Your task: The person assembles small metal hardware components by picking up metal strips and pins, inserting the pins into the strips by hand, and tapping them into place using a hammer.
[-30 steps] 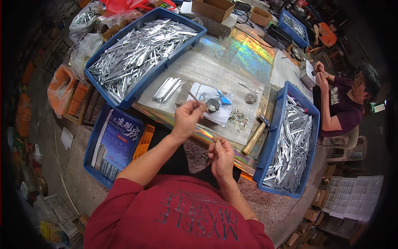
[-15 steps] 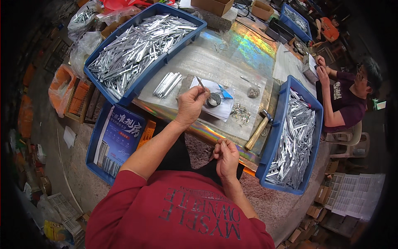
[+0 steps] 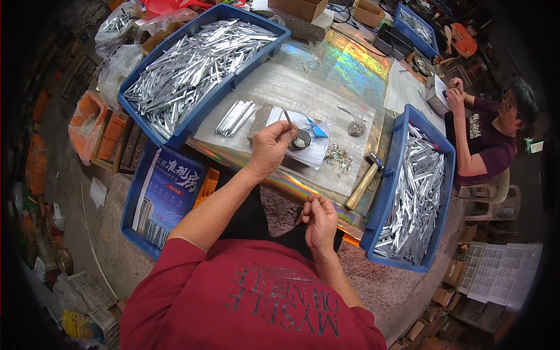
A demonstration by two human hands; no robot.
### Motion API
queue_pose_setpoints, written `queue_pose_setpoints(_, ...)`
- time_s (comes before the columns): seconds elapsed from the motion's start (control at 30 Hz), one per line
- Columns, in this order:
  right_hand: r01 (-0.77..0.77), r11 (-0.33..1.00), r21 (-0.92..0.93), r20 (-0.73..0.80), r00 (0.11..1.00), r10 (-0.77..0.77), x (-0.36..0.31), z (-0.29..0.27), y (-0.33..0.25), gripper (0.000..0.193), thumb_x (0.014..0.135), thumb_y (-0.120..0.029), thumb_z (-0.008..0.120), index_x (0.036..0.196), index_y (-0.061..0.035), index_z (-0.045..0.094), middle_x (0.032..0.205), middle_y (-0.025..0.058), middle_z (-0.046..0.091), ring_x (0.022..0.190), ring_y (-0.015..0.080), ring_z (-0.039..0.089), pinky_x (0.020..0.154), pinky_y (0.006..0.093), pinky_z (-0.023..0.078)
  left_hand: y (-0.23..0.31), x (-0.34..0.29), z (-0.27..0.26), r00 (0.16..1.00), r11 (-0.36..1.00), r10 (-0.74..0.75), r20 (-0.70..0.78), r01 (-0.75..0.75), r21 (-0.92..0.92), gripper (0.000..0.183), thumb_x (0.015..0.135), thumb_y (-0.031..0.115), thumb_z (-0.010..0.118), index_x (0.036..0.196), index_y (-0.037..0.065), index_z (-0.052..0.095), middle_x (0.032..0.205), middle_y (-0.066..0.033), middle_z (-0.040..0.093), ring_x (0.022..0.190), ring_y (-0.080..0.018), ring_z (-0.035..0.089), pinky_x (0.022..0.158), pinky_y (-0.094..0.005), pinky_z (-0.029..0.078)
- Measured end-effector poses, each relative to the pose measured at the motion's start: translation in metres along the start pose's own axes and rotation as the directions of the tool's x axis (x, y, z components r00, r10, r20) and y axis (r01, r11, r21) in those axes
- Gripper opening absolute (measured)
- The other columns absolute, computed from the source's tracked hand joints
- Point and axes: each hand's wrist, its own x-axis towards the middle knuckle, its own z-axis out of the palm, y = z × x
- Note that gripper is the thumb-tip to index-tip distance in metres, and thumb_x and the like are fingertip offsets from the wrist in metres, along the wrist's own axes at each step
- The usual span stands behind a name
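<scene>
My left hand (image 3: pixel 270 149) is closed in a pinch on a thin metal strip (image 3: pixel 287 118), whose end points up and away from me. Just right of those fingertips stands a small round dark container (image 3: pixel 301 140) on white paper sheets (image 3: pixel 317 157). A blue piece (image 3: pixel 317 129) lies on the paper behind it. Lower down, in front of the table edge, my right hand (image 3: pixel 321 224) has its fingers curled together; what they hold, if anything, is hidden. A row of silver strips (image 3: pixel 235 118) lies left of the paper, and a pile of small metal pins (image 3: pixel 338 158) to its right.
Blue bins full of silver strips stand at left (image 3: pixel 175 140) and right (image 3: pixel 367 242). A hammer (image 3: pixel 363 185) lies beside the right bin. A blue tray with a printed sheet (image 3: pixel 169 192) sits lower left. A co-worker (image 3: pixel 487 140) sits at the far right.
The strip in my left hand has tipped slightly to the right, its tip now a little more upright. My right hand has hardly moved.
</scene>
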Motion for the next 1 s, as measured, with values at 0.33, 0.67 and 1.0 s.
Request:
queue_pose_setpoints(0.33, 0.417, 0.855, -0.309, 0.171, 0.908, -0.382, 0.045, 0.023, -0.052, 0.014, 0.084, -0.011, 0.045, 0.087, 0.0005, 0.05, 0.061, 0.0002, 0.044, 0.053, 0.0048, 0.038, 0.047, 0.0167, 0.031, 0.003, 0.014, -0.008, 0.903, 0.897, 0.353, 0.247, -0.401, 0.186, 0.01, 0.07, 0.004, 0.06, 0.078, 0.0, 0.055, 0.068, -0.0106, 0.056, 0.061, -0.0219, 0.056, 0.055, -0.0272, 0.043)
queue_pose_setpoints(0.67, 0.812, 0.01, -0.584, 0.728, 0.528, -0.438, 0.105, 0.076, -0.081, 0.011, 0.079, -0.011, 0.052, 0.077, -0.0007, 0.055, 0.059, 0.0119, 0.051, 0.054, 0.0222, 0.052, 0.049, 0.0286, 0.04, 0.005, 0.012, -0.011, 0.928, 0.927, 0.242, 0.283, -0.307, 0.216, 0.012, 0.07, 0.006, 0.059, 0.081, 0.004, 0.056, 0.068, -0.0097, 0.055, 0.062, -0.0249, 0.054, 0.055, -0.0307, 0.043)
queue_pose_setpoints(1.0, 0.854, -0.138, -0.502, 0.713, 0.318, -0.625, 0.081, 0.034, -0.021, 0.03, 0.069, 0.0, 0.056, 0.099, 0.0047, 0.052, 0.083, 0.0152, 0.056, 0.067, 0.0273, 0.053, 0.06, 0.0333, 0.041, -0.007, 0.011, -0.003, 0.933, 0.924, 0.317, 0.168, -0.344, 0.165, 0.009, 0.071, 0.007, 0.059, 0.076, 0.001, 0.056, 0.069, -0.0096, 0.057, 0.062, -0.021, 0.057, 0.055, -0.0267, 0.043)
